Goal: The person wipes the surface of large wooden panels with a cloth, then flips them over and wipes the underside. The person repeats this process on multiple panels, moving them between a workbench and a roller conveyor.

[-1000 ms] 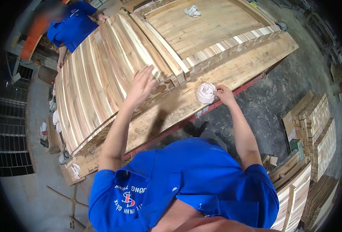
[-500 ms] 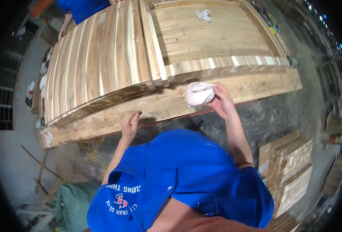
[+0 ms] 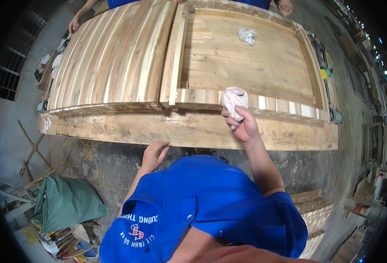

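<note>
A crumpled white cloth (image 3: 234, 99) is gripped in my right hand (image 3: 246, 126), held up against the striped front rail of a framed wooden panel (image 3: 276, 104). The rag hides part of that rail, and I cannot tell whether it presses on the wood. My left hand (image 3: 155, 157) holds nothing; its fingers are loosely bent with the thumb apart, beside the front edge of the wooden workbench (image 3: 189, 131). To the left of the framed panel lies a slatted wooden panel (image 3: 110, 61) in light and dark strips. A second white cloth (image 3: 247, 36) rests inside the frame.
Across the bench, a person in blue has one hand (image 3: 74, 24) by the slatted panel's far left corner and another hand (image 3: 284, 7) past the frame. A green sack (image 3: 68, 204) and wood scraps (image 3: 70, 239) sit lower left. Stacked wood pieces (image 3: 311, 210) stand lower right.
My right hand has brought the cloth forward, from above the bench edge to the frame's front rail. The view has turned, so the bench looks straighter. A co-worker's hand now shows at the top right.
</note>
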The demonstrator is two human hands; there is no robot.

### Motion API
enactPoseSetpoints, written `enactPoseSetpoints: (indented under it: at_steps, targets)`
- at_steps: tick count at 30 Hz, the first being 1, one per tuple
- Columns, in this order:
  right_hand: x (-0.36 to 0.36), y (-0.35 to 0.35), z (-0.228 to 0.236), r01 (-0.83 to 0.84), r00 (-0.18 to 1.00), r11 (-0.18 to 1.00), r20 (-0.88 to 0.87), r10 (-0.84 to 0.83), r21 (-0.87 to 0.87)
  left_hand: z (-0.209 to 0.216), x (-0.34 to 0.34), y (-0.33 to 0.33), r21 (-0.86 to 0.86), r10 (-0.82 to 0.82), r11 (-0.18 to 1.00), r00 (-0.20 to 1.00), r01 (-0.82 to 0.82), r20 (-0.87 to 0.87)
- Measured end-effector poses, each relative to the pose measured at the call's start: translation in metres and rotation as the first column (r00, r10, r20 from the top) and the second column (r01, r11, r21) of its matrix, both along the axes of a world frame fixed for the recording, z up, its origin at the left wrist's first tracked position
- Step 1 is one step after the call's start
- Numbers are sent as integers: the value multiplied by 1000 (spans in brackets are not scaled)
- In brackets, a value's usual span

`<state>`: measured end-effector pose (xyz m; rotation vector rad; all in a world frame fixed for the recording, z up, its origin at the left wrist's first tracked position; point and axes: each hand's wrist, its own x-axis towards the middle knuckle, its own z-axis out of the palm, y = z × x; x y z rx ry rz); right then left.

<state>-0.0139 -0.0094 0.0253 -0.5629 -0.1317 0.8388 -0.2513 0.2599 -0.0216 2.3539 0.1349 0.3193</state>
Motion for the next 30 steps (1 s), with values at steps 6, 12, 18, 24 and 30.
enactPoseSetpoints:
  at_steps: [6, 12, 18, 24, 30]
  targets:
    - [49, 44, 8, -119, 961, 935, -197, 193, 335, -18, 8, 34, -50, 247, 968, 968, -245, 38]
    - [139, 110, 47, -110, 994, 984, 1, 111, 139, -35, 10, 63, 34, 367, 927, 922, -374, 125]
    - [260, 190, 54, -85, 995, 988, -33, 89, 127, -62, 24, 74, 211, 389, 864, 873, -456, 295]
    - [352, 273, 54, 285, 953, 925, -29, -302, -252, -67, 30, 66, 222, 523, 797, 825, -562, 214]
    - [473, 299, 18, 173, 983, 980, 74, -167, -101, -74, 38, 73, 237, 559, 775, 810, -586, 175]
